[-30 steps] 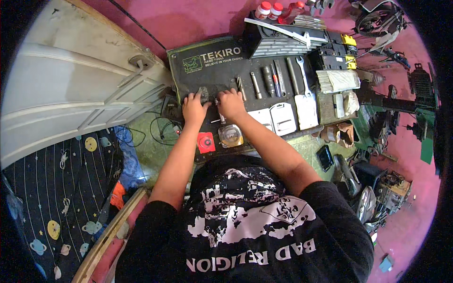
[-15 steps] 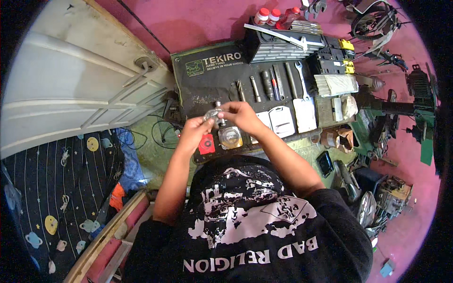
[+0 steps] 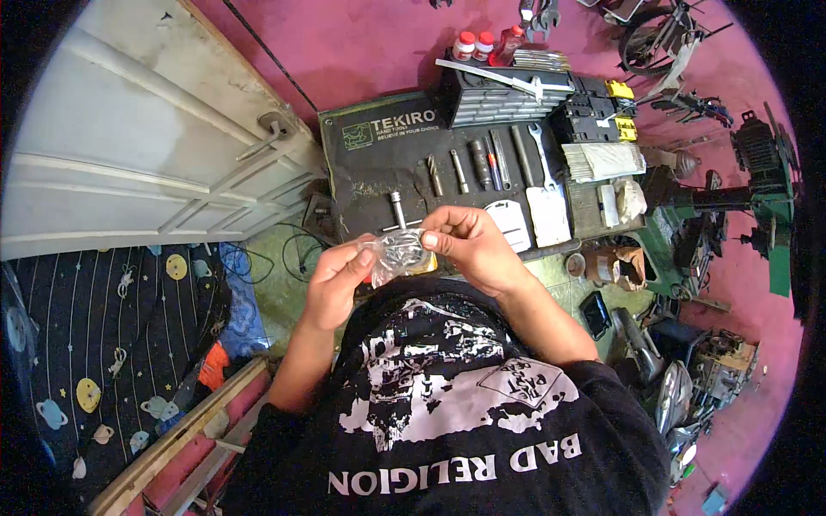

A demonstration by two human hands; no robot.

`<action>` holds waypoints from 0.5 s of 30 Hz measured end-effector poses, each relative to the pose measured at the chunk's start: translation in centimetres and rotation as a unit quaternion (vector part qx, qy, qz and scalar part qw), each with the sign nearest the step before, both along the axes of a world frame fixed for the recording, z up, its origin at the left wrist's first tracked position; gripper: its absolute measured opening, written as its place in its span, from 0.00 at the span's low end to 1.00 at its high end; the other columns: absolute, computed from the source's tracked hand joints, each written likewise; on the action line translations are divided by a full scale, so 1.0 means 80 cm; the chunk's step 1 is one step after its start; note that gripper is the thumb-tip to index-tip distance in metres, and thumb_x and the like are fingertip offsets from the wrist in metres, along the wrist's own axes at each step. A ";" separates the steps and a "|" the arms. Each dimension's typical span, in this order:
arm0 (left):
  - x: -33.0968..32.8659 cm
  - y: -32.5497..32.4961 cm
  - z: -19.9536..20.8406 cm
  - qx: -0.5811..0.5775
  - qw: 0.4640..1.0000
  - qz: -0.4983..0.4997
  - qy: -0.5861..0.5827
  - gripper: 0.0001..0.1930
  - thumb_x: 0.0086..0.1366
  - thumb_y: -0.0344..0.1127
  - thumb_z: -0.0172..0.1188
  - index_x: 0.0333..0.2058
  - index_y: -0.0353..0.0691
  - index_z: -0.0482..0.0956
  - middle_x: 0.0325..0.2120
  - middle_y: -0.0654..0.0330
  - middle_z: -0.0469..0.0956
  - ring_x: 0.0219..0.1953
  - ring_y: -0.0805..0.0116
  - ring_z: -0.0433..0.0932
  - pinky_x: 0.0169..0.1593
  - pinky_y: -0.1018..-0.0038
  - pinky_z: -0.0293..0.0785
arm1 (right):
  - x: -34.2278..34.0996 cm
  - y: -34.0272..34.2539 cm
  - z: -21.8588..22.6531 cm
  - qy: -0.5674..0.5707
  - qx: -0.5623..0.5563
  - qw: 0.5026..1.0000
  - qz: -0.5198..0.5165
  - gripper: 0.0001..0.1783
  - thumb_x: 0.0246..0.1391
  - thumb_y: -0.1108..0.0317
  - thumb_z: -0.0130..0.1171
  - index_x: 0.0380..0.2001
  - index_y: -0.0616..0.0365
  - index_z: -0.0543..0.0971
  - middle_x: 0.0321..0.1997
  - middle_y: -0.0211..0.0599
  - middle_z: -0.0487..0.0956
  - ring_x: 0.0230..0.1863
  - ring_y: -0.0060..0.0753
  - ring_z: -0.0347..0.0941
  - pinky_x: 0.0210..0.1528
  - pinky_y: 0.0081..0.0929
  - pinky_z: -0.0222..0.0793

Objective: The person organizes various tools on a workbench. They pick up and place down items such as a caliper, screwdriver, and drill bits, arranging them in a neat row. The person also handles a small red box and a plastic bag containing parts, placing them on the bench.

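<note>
Between my hands is a small clear plastic bag (image 3: pixel 398 253) with shiny metal pieces inside, too small to name. My left hand (image 3: pixel 335 279) pinches the bag's left side between thumb and fingers. My right hand (image 3: pixel 480 251) grips its right side, thumb on top. Just beyond the bag a metal T-shaped tool (image 3: pixel 397 206) lies on the dark tool mat (image 3: pixel 370 181). The red and yellow items under my hands are mostly hidden. Farther right on the mat are a drill bit (image 3: pixel 434 175), a thin metal rod (image 3: pixel 459 172) and a combination wrench (image 3: pixel 542 155).
White packages (image 3: pixel 509 225) lie near the bench's front edge. At the back stand a dark drawer case (image 3: pixel 499 107) with a caliper (image 3: pixel 495 77) on it, and red-capped bottles (image 3: pixel 465 45). A white door (image 3: pixel 155 146) is at left, green machinery (image 3: pixel 766 185) at right.
Both hands have come nearer my body and moved apart. The bag is now spread between them, and its contents show more. The view has shifted slightly.
</note>
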State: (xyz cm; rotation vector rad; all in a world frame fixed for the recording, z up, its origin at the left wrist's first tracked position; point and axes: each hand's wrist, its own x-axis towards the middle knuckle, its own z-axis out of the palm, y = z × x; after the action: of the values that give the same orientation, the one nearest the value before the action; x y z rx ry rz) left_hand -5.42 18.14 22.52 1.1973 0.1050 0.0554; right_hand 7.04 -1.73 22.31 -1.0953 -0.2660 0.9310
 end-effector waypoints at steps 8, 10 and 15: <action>-0.004 -0.002 0.019 0.054 0.998 -0.012 -0.025 0.17 0.77 0.36 0.52 0.40 0.25 0.82 0.38 0.56 0.78 0.40 0.70 0.73 0.45 0.75 0.67 | -0.018 -0.013 0.033 -0.106 -0.049 0.993 -0.024 0.05 0.62 0.73 0.66 0.39 0.61 0.83 0.33 0.23 0.82 0.32 0.10 0.70 0.36 0.14 0.66; -0.003 -0.006 0.027 0.067 0.997 -0.003 -0.028 0.16 0.76 0.36 0.52 0.39 0.25 0.81 0.38 0.57 0.78 0.40 0.70 0.74 0.45 0.76 0.67 | -0.021 -0.014 0.038 -0.148 -0.058 0.987 -0.037 0.05 0.60 0.74 0.67 0.39 0.61 0.83 0.33 0.22 0.82 0.32 0.11 0.69 0.37 0.15 0.66; 0.000 -0.006 0.027 0.075 0.997 0.001 -0.028 0.12 0.75 0.33 0.56 0.39 0.27 0.81 0.36 0.59 0.78 0.37 0.74 0.75 0.42 0.78 0.70 | -0.027 -0.015 0.054 -0.192 -0.059 0.977 -0.069 0.06 0.58 0.74 0.67 0.39 0.61 0.82 0.33 0.22 0.82 0.33 0.13 0.68 0.39 0.17 0.66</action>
State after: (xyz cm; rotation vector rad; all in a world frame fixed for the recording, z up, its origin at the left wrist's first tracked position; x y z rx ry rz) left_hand -5.43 17.66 24.66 1.3446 0.0540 0.0991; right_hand 4.91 -2.92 26.60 -1.3847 -0.4498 0.6121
